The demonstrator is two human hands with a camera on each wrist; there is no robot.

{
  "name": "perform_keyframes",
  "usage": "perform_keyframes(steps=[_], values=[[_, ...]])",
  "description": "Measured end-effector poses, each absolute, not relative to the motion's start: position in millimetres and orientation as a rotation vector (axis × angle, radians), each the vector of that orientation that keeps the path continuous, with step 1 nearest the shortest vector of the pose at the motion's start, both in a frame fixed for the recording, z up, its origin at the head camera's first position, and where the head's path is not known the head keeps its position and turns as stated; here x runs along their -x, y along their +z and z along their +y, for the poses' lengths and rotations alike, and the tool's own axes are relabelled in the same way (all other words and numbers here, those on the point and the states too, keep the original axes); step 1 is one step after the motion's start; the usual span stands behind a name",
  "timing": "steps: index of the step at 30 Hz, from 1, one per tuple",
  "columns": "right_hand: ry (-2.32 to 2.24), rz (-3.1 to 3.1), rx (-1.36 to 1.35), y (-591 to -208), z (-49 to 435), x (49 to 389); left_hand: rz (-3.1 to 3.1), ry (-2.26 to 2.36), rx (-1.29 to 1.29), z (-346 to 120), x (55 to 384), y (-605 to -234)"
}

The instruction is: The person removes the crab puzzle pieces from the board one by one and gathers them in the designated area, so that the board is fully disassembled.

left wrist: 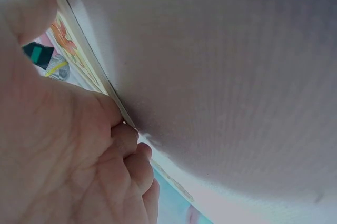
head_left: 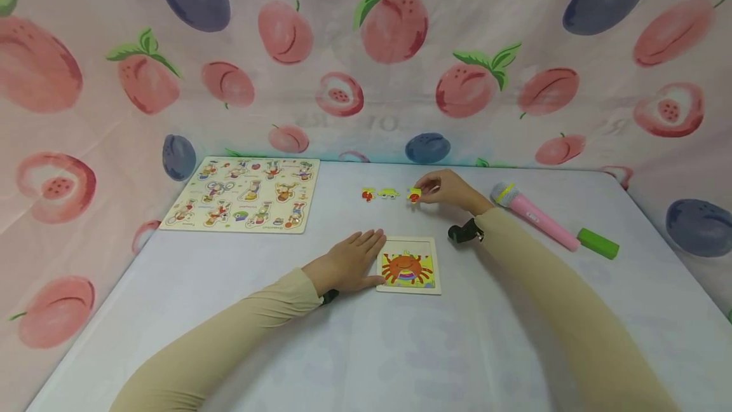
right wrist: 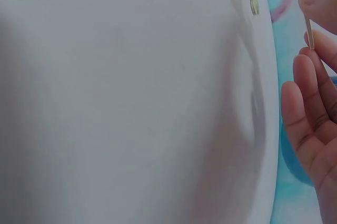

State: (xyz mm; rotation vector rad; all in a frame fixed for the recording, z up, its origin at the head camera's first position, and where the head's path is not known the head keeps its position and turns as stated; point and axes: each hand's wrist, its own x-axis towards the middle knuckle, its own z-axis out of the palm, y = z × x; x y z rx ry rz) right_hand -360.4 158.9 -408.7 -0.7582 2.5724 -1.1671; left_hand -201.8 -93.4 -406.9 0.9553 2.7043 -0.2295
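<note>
My right hand (head_left: 453, 191) pinches a small yellow-and-red puzzle piece (head_left: 413, 195) between thumb and fingers. The right wrist view shows that piece edge-on, a thin wooden sliver (right wrist: 310, 32), raised off the table. To its left lie two loose puzzle pieces, one yellow and red (head_left: 368, 194), the other mostly yellow (head_left: 389, 194). My left hand (head_left: 350, 264) rests with straight fingers against the left edge of a square puzzle tray (head_left: 436, 272). A red crab picture (head_left: 406, 269) fills the tray's lower part; a pale strip of its base shows along the top.
A large wooden puzzle board (head_left: 240, 212) with cartoon figures lies at the back left. On the right are a pink toy microphone (head_left: 540, 218) and a green block (head_left: 598, 243). A fruit-print curtain (head_left: 394, 100) hangs behind the white table (head_left: 400, 355).
</note>
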Motion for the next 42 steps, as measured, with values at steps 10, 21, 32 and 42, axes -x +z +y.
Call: perform_keyframes(steps=[10, 21, 32, 42], values=[[-1.117, 2.634, 0.642, -421.1, 154.7, 377.3, 2.707, -0.236, -0.961, -93.6, 203.3, -410.1], [-1.01, 2.654, 0.616, -422.3, 149.3, 384.1, 2.707, -0.241, -0.944, -92.8, 201.4, -406.1], [-0.973, 2.649, 0.632, -413.8, 139.7, 377.3, 2.708, -0.224, -0.952, -92.7, 199.2, -403.7], [-0.991, 2.627, 0.648, -417.1, 140.1, 380.9, 2.726, -0.262, -0.977, -93.4, 198.9, -405.1]])
